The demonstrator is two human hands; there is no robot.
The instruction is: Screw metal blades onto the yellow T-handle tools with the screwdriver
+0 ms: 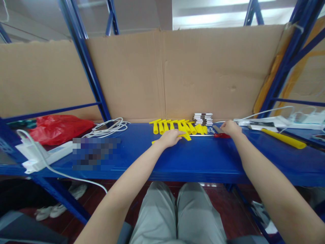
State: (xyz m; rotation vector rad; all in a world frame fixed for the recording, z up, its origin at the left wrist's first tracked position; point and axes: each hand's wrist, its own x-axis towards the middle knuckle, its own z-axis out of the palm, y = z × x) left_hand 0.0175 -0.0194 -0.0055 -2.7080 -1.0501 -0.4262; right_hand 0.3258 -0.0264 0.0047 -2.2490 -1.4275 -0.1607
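My left hand [170,138] is closed round a yellow T-shaped plastic piece [187,136], whose flat end sticks out past the fingers; a bit of yellow also shows left of the wrist. Behind it, several similar yellow T-shaped pieces [161,127] lie in a row, with smaller yellow pieces [201,129] at the right end. Over on the right, my right hand [231,128] has its fingers pinched beside a thin grey piece [217,129]; what they grip is partly hidden. Just below that hand lies a red-handled screwdriver [221,135], its shaft pointing left.
Banded white packets [203,118] are stacked at the back of the blue shelf [142,159], against cardboard [203,67]. Left are a red plastic bag [63,128], coiled white cable [111,128] and a power strip [56,153]. A long yellow rod [284,138] lies right.
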